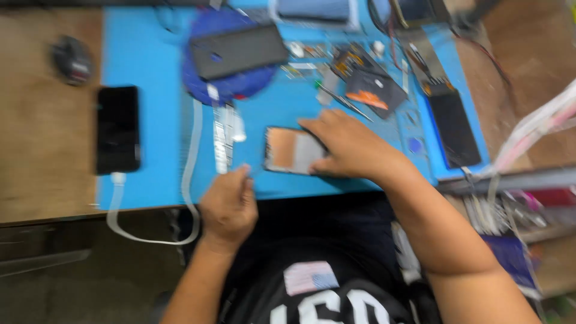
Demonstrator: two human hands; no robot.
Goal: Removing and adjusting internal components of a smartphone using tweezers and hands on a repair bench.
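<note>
— So, what do your hands have?

— My right hand [348, 147] lies flat over the opened phone [291, 151], fingers pressing its right edge; it sits on the blue mat [144, 60], near the front edge.

— And the left?

— My left hand [229, 204] is curled at the mat's edge, fingertips pinched; the blur hides whether anything is between them.

— Anything nearby?

— A black phone [118, 129] with a white cable [189, 174] lies far left; tweezers [345, 102] lie just beyond my right hand.

Bare forearms; a black shirt [336, 300] bearing large white printed characters.
</note>
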